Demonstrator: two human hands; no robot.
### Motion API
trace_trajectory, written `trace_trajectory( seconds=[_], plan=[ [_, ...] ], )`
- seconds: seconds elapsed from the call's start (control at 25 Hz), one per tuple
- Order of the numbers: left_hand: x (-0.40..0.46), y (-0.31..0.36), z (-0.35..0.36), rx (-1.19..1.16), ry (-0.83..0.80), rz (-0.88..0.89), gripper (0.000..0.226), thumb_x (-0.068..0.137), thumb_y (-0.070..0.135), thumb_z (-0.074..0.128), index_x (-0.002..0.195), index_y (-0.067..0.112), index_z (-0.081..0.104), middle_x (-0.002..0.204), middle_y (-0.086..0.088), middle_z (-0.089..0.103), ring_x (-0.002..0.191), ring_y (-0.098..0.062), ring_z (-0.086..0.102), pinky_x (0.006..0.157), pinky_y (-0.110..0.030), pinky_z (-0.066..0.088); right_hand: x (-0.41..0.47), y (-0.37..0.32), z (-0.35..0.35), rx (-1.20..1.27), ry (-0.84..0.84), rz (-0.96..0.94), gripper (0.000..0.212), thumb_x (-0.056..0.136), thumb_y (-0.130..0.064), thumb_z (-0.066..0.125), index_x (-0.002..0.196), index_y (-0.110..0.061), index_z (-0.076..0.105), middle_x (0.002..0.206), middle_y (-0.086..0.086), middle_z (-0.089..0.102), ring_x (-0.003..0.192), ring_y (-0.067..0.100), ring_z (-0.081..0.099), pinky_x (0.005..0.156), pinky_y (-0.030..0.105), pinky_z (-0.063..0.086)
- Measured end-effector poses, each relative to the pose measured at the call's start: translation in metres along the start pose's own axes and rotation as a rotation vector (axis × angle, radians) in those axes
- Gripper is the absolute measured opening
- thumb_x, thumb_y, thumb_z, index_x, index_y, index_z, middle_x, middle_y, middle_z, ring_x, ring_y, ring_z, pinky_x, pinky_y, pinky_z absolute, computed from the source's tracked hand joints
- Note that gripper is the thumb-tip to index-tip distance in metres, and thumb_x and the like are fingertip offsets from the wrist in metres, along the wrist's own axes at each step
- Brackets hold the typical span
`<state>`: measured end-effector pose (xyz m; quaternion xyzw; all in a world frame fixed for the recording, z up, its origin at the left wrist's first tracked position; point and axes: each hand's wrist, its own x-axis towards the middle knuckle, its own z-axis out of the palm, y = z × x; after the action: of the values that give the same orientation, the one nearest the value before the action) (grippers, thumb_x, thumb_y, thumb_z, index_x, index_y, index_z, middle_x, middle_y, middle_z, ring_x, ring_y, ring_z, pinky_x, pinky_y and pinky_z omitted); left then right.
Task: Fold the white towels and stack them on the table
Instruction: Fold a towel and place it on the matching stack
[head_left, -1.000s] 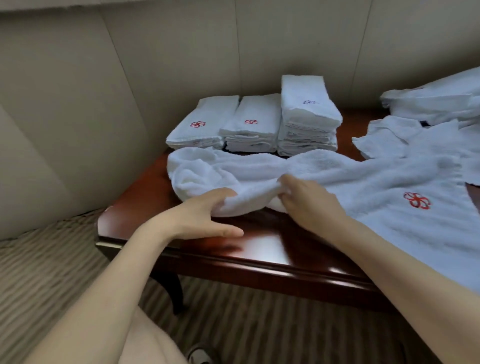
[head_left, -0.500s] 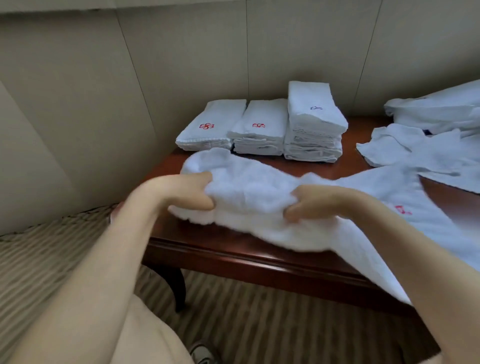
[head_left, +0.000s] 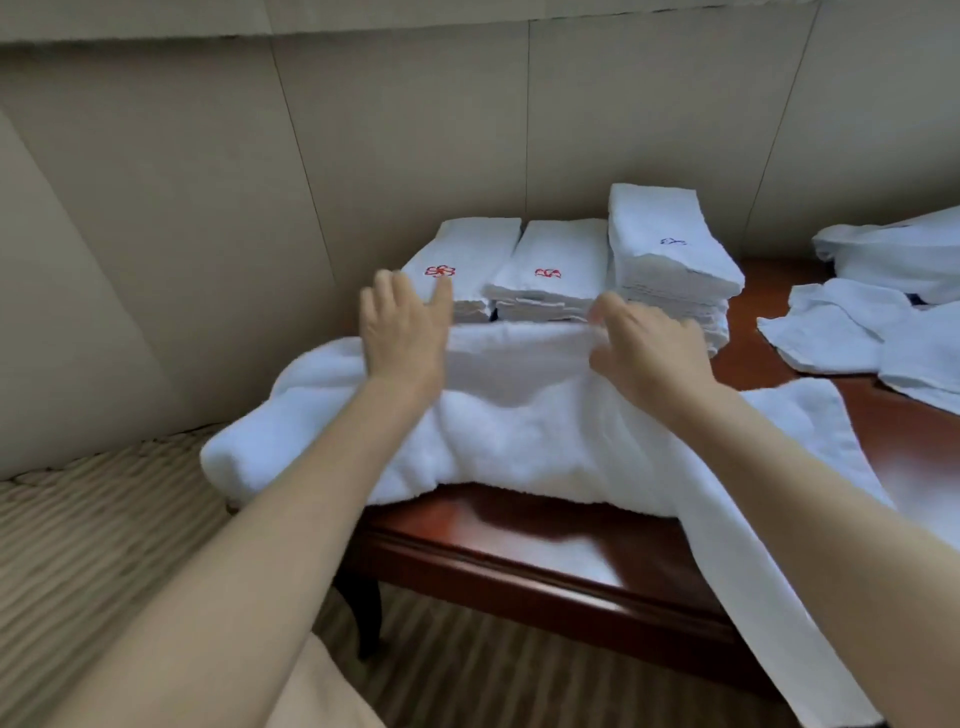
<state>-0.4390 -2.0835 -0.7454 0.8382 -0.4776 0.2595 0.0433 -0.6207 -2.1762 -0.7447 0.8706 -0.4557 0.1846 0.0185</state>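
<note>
2 hands work on 1 big white towel (head_left: 519, 431) draped over the near left part of the bench (head_left: 519, 540). The left hand (head_left: 405, 332) hovers at the towel's far edge with fingers straight and spread, its grip slack and holding nothing; whether the palm touches the cloth is hard to tell through the blur. The right hand (head_left: 649, 348) rests on the same far edge with fingers bent down onto the fold, but I cannot tell whether its grip pinches the cloth or only presses it.

The towel's long axis runs left to right across the bench: 1 rolled end hangs past the left corner, the other end trails off the near right edge toward the person. A folded-over band lies between the hands, just in front of 3 stacks of folded towels (head_left: 561, 275) set along the wall. More loose towels (head_left: 857, 332) lie at the far right.

My reading is that the fold is partway done, with the far layer laid over and needing smoothing. The coming move turns on that left-right axis: the hanging right end lies nearer the right hand, the bunched left end nearer the left hand, so each end would be brought inward by its own side. The overhanging right end could drag the cloth off the bench.
</note>
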Motion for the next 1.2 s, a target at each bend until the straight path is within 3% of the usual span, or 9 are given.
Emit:
trace_trajectory(
  seconds=[0.16,0.32,0.48,0.6,0.76,0.84,0.92,1.08,1.2],
  plan=[
    [-0.012,0.041,0.02,-0.295,-0.324,0.259,0.023,0.098,0.018,0.041,0.117,0.014,0.053,0.118,-0.008,0.051,0.108,-0.029,0.051,0.086,-0.036,0.041,0.009,0.015,0.045,0.154,-0.204,0.138,0.024,0.093,-0.022,0.049,0.115,-0.018,0.056,0.119,0.01,0.058,0.11,0.032,0.053,0.078,0.035,0.036],
    [-0.02,0.046,0.035,-0.437,-0.672,0.363,0.043,0.101,0.04,0.029,0.138,0.021,0.04,0.135,-0.008,0.044,0.122,-0.028,0.045,0.1,-0.045,0.038,0.012,0.03,0.044,0.452,-0.227,0.117,0.026,0.096,-0.032,0.049,0.098,-0.011,0.064,0.097,0.004,0.064,0.095,0.024,0.058,0.073,0.032,0.04],
    [-0.022,0.058,0.014,-0.205,-0.429,0.337,0.031,0.099,0.026,0.034,0.126,0.018,0.049,0.127,-0.007,0.051,0.117,-0.027,0.046,0.093,-0.039,0.035,-0.029,0.072,0.018,0.48,-0.175,0.134,0.022,0.097,-0.031,0.048,0.109,-0.018,0.063,0.094,-0.003,0.062,0.093,0.016,0.057,0.076,0.026,0.038],
    [-0.043,0.089,-0.013,-0.39,-0.153,0.451,0.045,0.091,0.01,0.044,0.134,0.022,0.044,0.129,-0.005,0.047,0.118,-0.026,0.045,0.094,-0.037,0.036,-0.069,0.117,0.007,0.428,-0.19,0.101,0.022,0.092,-0.017,0.057,0.114,-0.016,0.063,0.104,-0.002,0.064,0.109,0.018,0.058,0.086,0.021,0.036],
    [-0.059,0.129,-0.019,-0.633,-0.406,0.899,0.048,0.086,0.009,0.054,0.131,0.023,0.052,0.14,-0.003,0.043,0.13,-0.022,0.04,0.102,-0.036,0.036,-0.091,0.139,-0.004,0.331,-0.269,0.037,0.022,0.094,-0.025,0.057,0.112,-0.016,0.067,0.115,-0.004,0.063,0.112,0.011,0.054,0.095,0.021,0.033],
    [-0.049,0.14,-0.015,-0.734,-0.439,0.82,0.029,0.084,0.025,0.048,0.106,0.017,0.066,0.114,-0.001,0.062,0.111,-0.022,0.055,0.09,-0.037,0.043,-0.095,0.145,-0.014,0.333,-0.265,0.125,0.025,0.093,-0.033,0.057,0.082,-0.017,0.071,0.085,-0.002,0.068,0.084,0.012,0.059,0.081,0.028,0.038],
    [-0.043,0.155,-0.019,-0.785,-0.385,0.628,0.04,0.076,0.043,0.036,0.085,0.016,0.065,0.092,0.002,0.067,0.092,-0.023,0.058,0.076,-0.037,0.046,-0.103,0.149,-0.029,0.402,-0.352,0.223,0.044,0.088,-0.05,0.056,0.068,-0.013,0.069,0.066,-0.002,0.063,0.063,0.012,0.054,0.067,0.03,0.039],
    [-0.037,0.203,-0.012,-0.729,-0.457,0.378,0.032,0.092,0.041,0.04,0.068,0.021,0.048,0.085,0.001,0.058,0.088,-0.026,0.054,0.068,-0.033,0.039,-0.125,0.157,-0.055,0.837,-0.441,0.184,0.051,0.08,-0.07,0.048,0.108,-0.033,0.068,0.107,-0.018,0.069,0.102,-0.002,0.062,0.085,0.022,0.047],
    [-0.019,0.214,0.006,-0.76,-0.462,0.172,0.029,0.094,0.035,0.041,0.087,0.014,0.06,0.097,-0.006,0.062,0.096,-0.031,0.056,0.073,-0.034,0.042,-0.133,0.162,-0.058,0.807,-0.556,0.125,0.077,0.068,-0.077,0.059,0.136,-0.045,0.042,0.134,-0.029,0.045,0.121,-0.009,0.043,0.096,0.018,0.036]
  ],
)
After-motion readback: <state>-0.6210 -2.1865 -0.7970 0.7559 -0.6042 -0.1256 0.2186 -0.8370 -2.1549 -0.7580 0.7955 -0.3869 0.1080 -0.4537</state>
